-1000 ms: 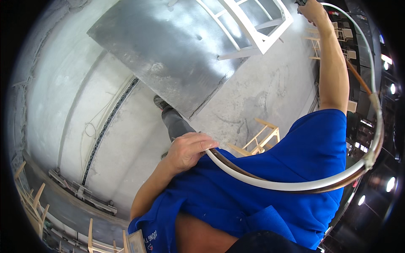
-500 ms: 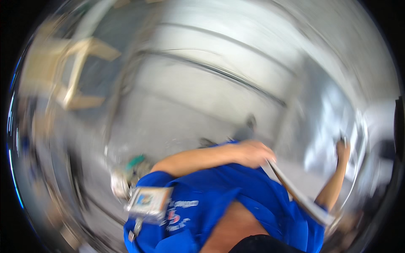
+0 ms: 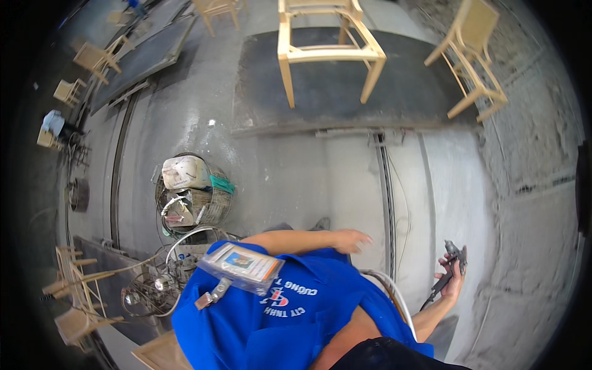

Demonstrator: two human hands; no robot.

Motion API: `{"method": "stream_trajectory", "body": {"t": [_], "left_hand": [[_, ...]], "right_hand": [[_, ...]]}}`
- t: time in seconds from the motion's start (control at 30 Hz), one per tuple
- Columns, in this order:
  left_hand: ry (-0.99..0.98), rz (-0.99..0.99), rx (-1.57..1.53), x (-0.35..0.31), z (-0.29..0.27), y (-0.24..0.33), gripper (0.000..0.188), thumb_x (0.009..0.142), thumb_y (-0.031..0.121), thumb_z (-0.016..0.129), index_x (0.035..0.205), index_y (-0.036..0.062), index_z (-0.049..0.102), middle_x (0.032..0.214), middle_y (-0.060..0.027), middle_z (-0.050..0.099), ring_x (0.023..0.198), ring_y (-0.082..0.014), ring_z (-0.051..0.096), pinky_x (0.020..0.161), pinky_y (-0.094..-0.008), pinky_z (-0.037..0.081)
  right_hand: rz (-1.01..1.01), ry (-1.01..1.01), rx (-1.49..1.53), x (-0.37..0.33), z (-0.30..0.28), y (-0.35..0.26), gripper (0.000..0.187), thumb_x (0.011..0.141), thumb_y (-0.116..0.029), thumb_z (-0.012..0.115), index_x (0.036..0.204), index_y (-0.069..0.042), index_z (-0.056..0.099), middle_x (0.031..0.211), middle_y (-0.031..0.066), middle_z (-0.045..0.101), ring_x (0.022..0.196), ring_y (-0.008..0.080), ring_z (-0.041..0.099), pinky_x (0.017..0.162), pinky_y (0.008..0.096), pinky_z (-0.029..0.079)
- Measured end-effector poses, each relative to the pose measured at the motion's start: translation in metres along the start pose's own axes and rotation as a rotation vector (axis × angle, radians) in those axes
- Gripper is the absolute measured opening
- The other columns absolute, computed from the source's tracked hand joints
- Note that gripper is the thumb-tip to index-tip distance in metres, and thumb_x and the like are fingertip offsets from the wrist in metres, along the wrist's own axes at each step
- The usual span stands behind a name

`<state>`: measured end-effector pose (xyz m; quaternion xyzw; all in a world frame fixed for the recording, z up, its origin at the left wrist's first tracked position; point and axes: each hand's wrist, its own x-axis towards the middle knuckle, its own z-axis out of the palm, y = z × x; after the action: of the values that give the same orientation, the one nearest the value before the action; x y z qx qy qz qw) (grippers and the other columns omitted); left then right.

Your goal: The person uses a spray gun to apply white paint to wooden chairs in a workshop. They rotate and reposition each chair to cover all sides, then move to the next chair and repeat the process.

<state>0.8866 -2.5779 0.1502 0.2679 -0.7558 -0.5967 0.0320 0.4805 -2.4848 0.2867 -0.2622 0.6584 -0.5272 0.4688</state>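
Observation:
In my right hand [image 3: 454,282] is a dark spray gun [image 3: 455,254], out at the right, with a dark line running from its lower end along my wrist. My left hand [image 3: 353,241] lies across the front of my blue shirt, fingers stretched out and holding nothing. A white hose [image 3: 401,302] curves past my right side, close to my body, apart from the left hand. Ahead, a bare wooden chair frame [image 3: 333,55] with an open seat stands on a dark flat platform [image 3: 265,92].
Another wooden chair [image 3: 472,37] stands at the platform's right end. Left of me is a wire basket [image 3: 219,203] with a stained white container [image 3: 185,172]. Hoses and metal fittings [image 3: 163,282] lie nearer. Tracks [image 3: 387,203] cross the floor. A person [image 3: 54,123] is far left.
My view has turned, bringing the chairs and platform in front of me. The left hand has come away from the white hose. The right hand still holds the spray gun.

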Motion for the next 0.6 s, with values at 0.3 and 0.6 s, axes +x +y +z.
{"method": "stream_trajectory", "body": {"t": [0.3,0.6], "left_hand": [[1.836,-0.557,-0.233,-0.233,-0.201,-0.175,0.028,0.097,0.017,0.069,0.122,0.0041,0.069,0.114,-0.0157,0.075,0.104,-0.0264,0.071,0.093,-0.0375,0.054],[0.814,-1.28,0.025,-0.326,-0.202,-0.302,0.055,0.09,0.038,0.074,0.133,0.0054,0.067,0.132,-0.0219,0.069,0.125,-0.0372,0.064,0.107,-0.043,0.05]], "right_hand": [[-0.041,-0.646,-0.27,0.146,0.25,-0.08,0.075,0.096,-0.033,0.073,0.161,-0.014,0.041,0.097,0.0082,0.069,0.087,0.0179,0.07,0.047,0.0248,0.049],[0.015,-0.682,-0.36,0.172,0.368,-0.082,0.084,0.08,0.007,0.07,0.158,-0.01,0.044,0.094,0.0094,0.069,0.077,0.017,0.07,0.047,0.0267,0.05]]}}
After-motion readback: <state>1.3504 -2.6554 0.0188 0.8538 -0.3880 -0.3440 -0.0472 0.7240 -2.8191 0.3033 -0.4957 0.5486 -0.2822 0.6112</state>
